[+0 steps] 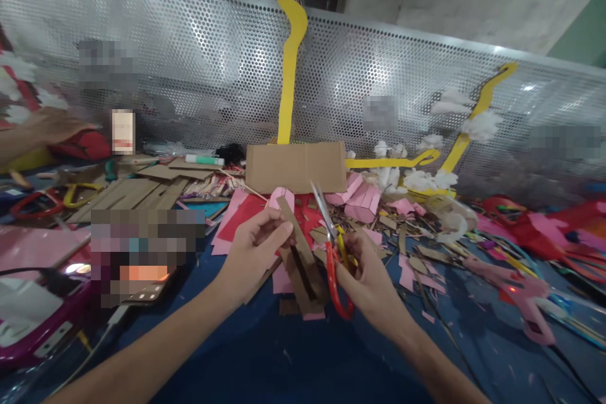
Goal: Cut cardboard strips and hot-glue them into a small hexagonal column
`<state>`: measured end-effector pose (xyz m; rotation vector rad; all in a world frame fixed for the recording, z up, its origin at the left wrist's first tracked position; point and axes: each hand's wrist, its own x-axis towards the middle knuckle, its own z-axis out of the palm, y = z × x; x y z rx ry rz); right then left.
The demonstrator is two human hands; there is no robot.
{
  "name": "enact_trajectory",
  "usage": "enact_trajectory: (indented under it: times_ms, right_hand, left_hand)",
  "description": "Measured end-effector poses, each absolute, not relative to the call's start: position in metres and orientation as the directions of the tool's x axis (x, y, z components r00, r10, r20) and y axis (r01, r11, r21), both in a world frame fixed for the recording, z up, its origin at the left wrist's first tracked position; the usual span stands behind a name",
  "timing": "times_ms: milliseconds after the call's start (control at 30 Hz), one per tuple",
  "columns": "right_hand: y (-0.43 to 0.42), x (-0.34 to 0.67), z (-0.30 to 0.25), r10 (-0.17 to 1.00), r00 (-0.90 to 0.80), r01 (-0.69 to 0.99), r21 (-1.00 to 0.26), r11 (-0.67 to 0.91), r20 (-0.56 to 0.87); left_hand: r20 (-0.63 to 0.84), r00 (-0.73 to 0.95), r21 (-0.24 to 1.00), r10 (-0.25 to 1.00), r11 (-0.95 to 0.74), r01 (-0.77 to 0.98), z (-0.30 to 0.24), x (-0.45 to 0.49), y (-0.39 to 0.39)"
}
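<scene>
A narrow brown strip (299,225) is at the middle, slanting between the hands above the blue table (284,360). The left hand (264,245) has its thumb and bent fingertips drawn together at the strip's left edge, and seems to pinch it there, probably to steady it while leaving the right side free. A darker strip (305,278) lies just below; whether the two are joined, I cannot tell.

The right hand (364,271) grasps the scissors (330,233), fingers curled round the yellow and red handles. The blades point up and away from the body, beside the strip, likely so both arms can work without crossing. The blades are blurred, so how far they are parted is unclear.

Under and behind the strip lie pink paper (283,279) and red paper (242,216), seemingly within easy reach. Past them the card (296,168) stands upright, a tall yellow hook (290,76) rising behind it; what props the card is hidden.

Scraps (388,224) litter the right, perhaps pushed off to leave the near edge usable. Farther right, the glue gun (514,287) lies on its side, a red light showing, its cord running toward the near edge, perhaps to stay clear of the hands
</scene>
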<state>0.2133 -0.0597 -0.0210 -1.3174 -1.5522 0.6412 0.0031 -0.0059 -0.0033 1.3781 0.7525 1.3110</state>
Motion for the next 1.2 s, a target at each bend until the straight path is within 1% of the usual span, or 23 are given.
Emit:
enact_trajectory:
  times_ms: [267, 367, 467, 667, 867, 1000, 1200]
  right_hand:
    - [-0.067, 0.204, -0.016, 0.945, -0.048, 0.507, -0.807, 0.303, 0.324]
    - [-0.067, 0.203, -0.018, 0.945, -0.059, 0.524, -0.796, 0.304, 0.323]
    - [-0.067, 0.203, -0.019, 0.947, -0.058, 0.527, -0.796, 0.297, 0.315]
    - [-0.067, 0.203, -0.02, 0.953, -0.046, 0.527, -0.804, 0.276, 0.298]
    - [-0.065, 0.205, -0.027, 0.962, -0.031, 0.521, -0.817, 0.248, 0.272]
    - [-0.062, 0.208, -0.032, 0.958, -0.025, 0.528, -0.809, 0.256, 0.287]
    - [-0.061, 0.208, -0.033, 0.96, -0.025, 0.508, -0.823, 0.252, 0.279]
  left_hand:
    - [0.308, 0.235, 0.92, 0.922, -0.225, -0.322, -0.017, 0.001, 0.007]
    - [0.298, 0.265, 0.931, 0.917, -0.217, -0.294, -0.017, 0.001, 0.006]
    - [0.318, 0.294, 0.935, 0.901, -0.247, -0.256, -0.013, 0.0, 0.002]
    - [0.354, 0.316, 0.926, 0.88, -0.282, -0.251, -0.008, -0.001, 0.001]
    - [0.332, 0.316, 0.937, 0.889, -0.27, -0.223, -0.007, 0.0, -0.001]
    - [0.318, 0.336, 0.941, 0.887, -0.252, -0.228, -0.01, 0.002, -0.002]
    - [0.374, 0.279, 0.918, 0.885, -0.309, -0.25, -0.015, 0.001, 0.003]
